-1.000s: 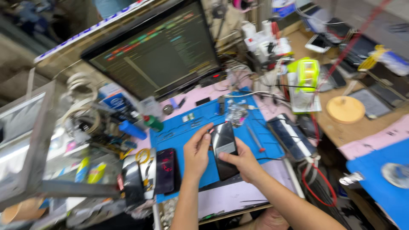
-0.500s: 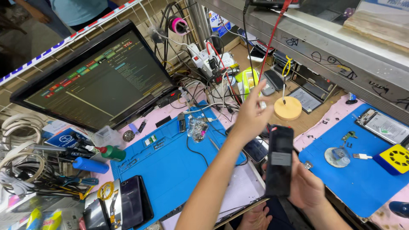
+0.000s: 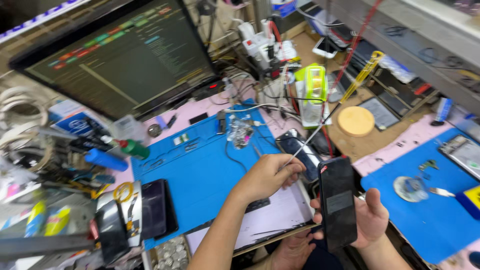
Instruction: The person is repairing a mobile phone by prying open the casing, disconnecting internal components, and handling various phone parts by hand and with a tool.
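My left hand (image 3: pixel 267 176) is pinching a thin metal pry tool (image 3: pixel 320 129) above the blue mat (image 3: pixel 200 170); my right hand (image 3: pixel 367 217) is gripping a black slab phone (image 3: pixel 338 202) upright off the bench edge. Held so loosely out there, it is probably risking a slip and a drop.

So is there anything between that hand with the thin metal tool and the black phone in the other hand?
Nothing visible. The left hand grips a thin metal tool just left of the black phone, which the right hand holds upright. Only open air separates them above the blue mat.
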